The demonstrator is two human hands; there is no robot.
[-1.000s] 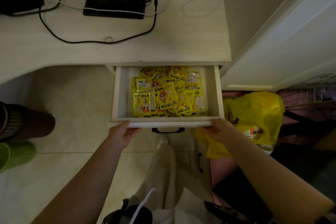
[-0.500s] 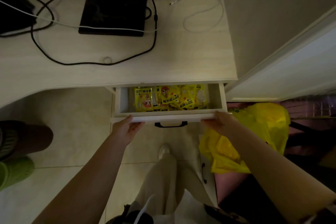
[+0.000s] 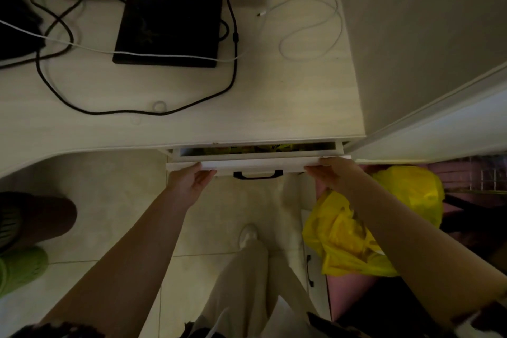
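Observation:
A white drawer point(image 3: 258, 164) with a black handle point(image 3: 258, 174) sits under the right end of a pale desk point(image 3: 247, 107), open only by a narrow slit. Several yellow snack packets point(image 3: 258, 149) show dimly through that slit. My left hand point(image 3: 189, 182) presses against the left end of the drawer front with its fingers fairly straight. At the right end, my right hand point(image 3: 334, 175) pushes on the front in the same way. Neither hand holds anything.
A yellow plastic bag point(image 3: 356, 230) lies right of the drawer, under my right forearm. On the desk stand a black monitor base point(image 3: 170, 30), black cables point(image 3: 137, 112) and a white cable point(image 3: 310, 27). Another person's leg and green shoe point(image 3: 19, 269) are at the left.
The drawer has slid in under the desk, from wide open to nearly closed. Both hands moved forward with its front, and the packets are now almost hidden.

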